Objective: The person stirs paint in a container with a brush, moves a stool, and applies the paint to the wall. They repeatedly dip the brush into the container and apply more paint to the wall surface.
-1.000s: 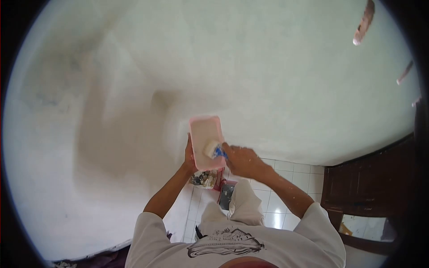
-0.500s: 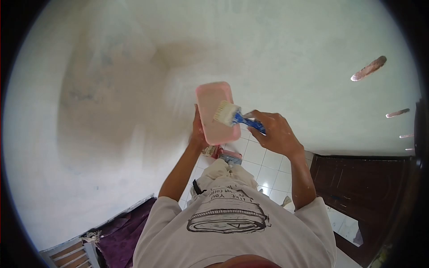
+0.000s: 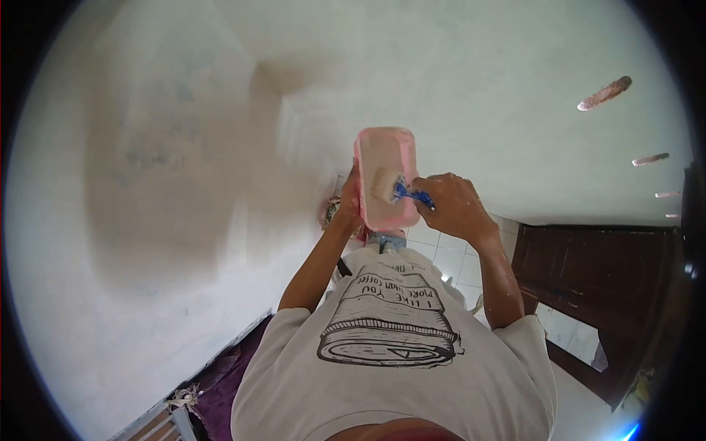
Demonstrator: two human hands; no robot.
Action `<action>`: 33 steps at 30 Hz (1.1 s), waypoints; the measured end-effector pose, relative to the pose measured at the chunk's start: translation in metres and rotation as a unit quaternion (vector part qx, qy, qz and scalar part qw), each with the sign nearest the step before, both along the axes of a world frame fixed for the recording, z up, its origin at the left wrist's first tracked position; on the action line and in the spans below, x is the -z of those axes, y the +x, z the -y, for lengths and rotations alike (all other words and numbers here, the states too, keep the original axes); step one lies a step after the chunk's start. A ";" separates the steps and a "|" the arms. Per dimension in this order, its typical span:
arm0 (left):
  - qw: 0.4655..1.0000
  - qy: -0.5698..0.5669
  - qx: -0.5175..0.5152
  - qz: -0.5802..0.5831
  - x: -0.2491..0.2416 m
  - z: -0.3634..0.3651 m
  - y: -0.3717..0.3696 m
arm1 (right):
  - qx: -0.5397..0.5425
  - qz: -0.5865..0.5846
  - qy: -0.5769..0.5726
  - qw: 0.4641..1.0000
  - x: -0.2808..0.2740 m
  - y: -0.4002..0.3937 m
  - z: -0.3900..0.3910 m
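Two bare hands, one tray and one brush at the centre, seen from above. The left hand (image 3: 351,198) grips the left side of the pink tray (image 3: 384,143), its thumb along the rim and its other fingers mostly hidden. The right hand (image 3: 454,206) has its fingers closed around the blue handle of the brush (image 3: 386,185), whose pale bristles are over the middle of the tray; whether they touch its bottom is unclear. Four narrow slots (image 3: 604,93) mark the pale wall (image 3: 456,95) on the right. One dark wooden door (image 3: 596,264) stands at right, and one purple cloth (image 3: 220,389) lies at near left. Compared with half a second ago, the tray has shifted right, and the right hand is now closer to its right rim. More of the shirt's (image 3: 397,389) lettering shows.
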State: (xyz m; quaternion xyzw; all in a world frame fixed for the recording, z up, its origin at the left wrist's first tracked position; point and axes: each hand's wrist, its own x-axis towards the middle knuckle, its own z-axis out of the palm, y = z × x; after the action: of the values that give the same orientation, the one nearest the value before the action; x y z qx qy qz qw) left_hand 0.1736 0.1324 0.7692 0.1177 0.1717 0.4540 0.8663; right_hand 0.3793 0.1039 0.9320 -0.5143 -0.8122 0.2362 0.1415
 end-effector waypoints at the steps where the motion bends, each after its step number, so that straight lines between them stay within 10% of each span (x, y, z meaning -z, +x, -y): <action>1: 1.000 -0.005 0.004 0.004 -0.004 0.001 0.002 | 0.010 0.051 -0.025 0.998 -0.001 -0.002 0.000; 11: 1.000 -0.002 0.016 0.013 0.010 -0.003 0.005 | 0.028 0.045 -0.014 0.998 0.018 -0.003 0.008; 23: 0.998 0.044 -0.003 -0.039 -0.015 -0.001 0.014 | 0.032 -0.252 -0.160 0.954 0.044 0.054 0.012; 27: 0.999 0.035 -0.001 -0.018 -0.009 0.003 0.017 | 0.079 -0.241 -0.280 0.926 0.027 0.056 0.015; 33: 0.997 0.034 0.008 -0.066 0.012 0.007 0.018 | 0.003 -0.047 -0.122 0.991 0.034 0.067 0.010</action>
State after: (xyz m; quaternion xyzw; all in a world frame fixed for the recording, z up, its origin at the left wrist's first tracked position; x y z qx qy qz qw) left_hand 0.1914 0.1250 0.7576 0.1778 0.2121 0.4442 0.8521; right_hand 0.4464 0.0941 0.8977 -0.5184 -0.7684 0.3567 0.1160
